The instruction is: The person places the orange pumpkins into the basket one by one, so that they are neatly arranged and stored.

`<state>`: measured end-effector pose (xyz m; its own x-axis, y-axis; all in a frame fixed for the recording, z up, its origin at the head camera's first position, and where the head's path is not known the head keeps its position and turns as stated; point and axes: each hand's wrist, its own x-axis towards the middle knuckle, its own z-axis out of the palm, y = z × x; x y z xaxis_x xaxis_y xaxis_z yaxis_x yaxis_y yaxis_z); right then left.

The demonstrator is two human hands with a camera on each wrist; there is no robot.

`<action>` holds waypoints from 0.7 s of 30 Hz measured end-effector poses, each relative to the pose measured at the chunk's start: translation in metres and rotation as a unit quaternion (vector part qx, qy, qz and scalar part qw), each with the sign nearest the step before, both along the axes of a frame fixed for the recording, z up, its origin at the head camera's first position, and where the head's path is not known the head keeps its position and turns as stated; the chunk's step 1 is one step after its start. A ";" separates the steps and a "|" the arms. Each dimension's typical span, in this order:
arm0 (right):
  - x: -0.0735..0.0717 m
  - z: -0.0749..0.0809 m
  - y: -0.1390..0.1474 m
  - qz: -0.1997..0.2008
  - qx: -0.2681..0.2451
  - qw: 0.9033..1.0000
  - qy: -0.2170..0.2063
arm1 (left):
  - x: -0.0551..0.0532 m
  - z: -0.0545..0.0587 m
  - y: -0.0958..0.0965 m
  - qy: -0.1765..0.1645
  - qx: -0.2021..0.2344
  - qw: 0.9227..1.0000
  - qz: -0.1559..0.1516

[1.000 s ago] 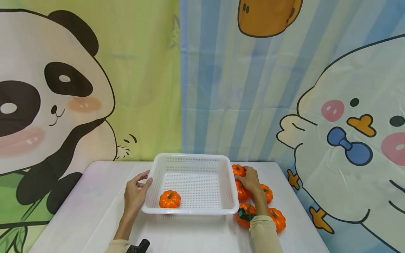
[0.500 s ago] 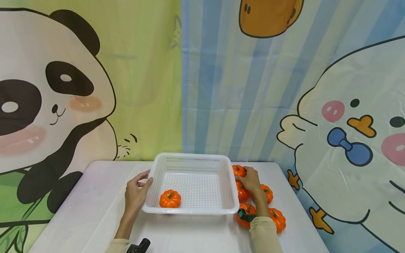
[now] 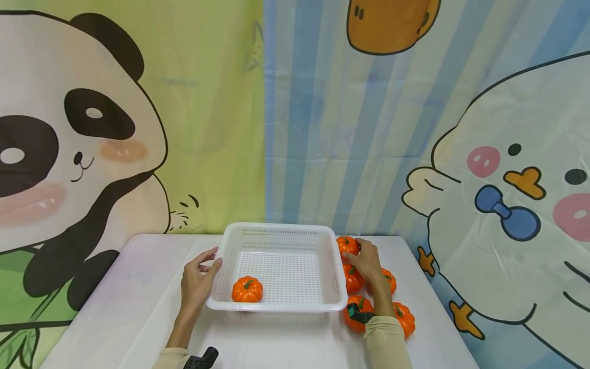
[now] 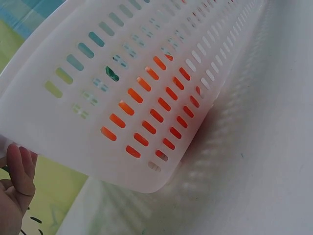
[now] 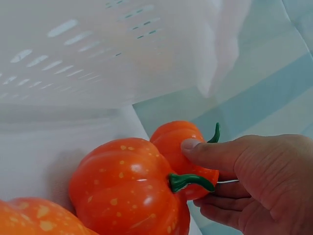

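While pinching the far pumpkin with curled right grip | looks light, stiff, slick: cup those ribbed flanks, spare the stem | resting relaxed left grip at basket

Cartoon backdrop behind a white table.
At left, a panda on yellow-green cloth, with green leaves below it. At right, a white chick has pink cheeks, an orange beak and a blue bow tie. Between them run blue stripes; an orange-brown shape is cut off at the head view's top.
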<state>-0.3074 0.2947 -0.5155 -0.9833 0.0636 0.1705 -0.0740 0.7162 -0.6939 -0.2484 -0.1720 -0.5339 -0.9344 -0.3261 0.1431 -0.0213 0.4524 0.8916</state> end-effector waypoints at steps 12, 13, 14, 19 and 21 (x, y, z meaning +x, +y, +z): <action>0.007 0.007 0.002 0.004 -0.016 1.000 0.016 | 0.001 0.000 -0.001 0.004 0.007 1.000 -0.003; 0.008 0.007 0.002 0.002 -0.018 1.000 0.016 | 0.001 0.000 -0.001 0.004 0.007 1.000 -0.003; 0.008 0.007 0.003 0.003 -0.015 1.000 0.018 | 0.001 0.000 -0.001 0.006 0.006 1.000 -0.003; 0.010 0.008 0.005 -0.002 -0.010 1.000 0.020 | 0.001 0.001 -0.001 0.007 0.004 1.000 -0.006; 0.010 0.010 0.005 -0.004 -0.012 1.000 0.021 | 0.001 0.001 -0.001 0.007 0.003 1.000 -0.005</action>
<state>-0.2970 0.2994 -0.5059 -0.9748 0.0761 0.2098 -0.0975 0.7004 -0.7071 -0.2473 -0.1735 -0.5333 -0.9356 -0.3174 0.1544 -0.0044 0.4479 0.8941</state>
